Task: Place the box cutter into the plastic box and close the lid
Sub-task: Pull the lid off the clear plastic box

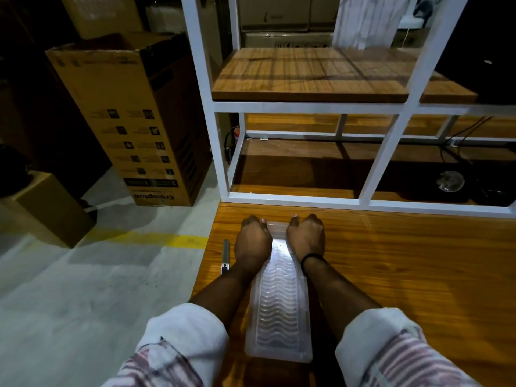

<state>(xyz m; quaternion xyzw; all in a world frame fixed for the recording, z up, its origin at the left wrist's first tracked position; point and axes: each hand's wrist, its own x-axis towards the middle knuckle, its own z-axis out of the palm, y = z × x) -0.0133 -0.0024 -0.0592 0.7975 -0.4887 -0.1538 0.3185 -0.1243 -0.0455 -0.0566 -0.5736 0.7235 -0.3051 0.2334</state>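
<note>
Both hands [279, 241] curl their fingers over the plastic box's [277, 308] twelve-o'clock end, box cutter [225, 256] still outside at nine o'clock.

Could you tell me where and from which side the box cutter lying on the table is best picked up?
Judging by its pose, pinch the box cutter across its narrow width near mid-length, coming from above with the left hand. It lies flat by the table's left edge, left of the plastic box, long sides exposed.

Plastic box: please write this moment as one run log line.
stage: lid not opened | left hand and right hand: both on far end of plastic box | box cutter: on table, left of box
</note>
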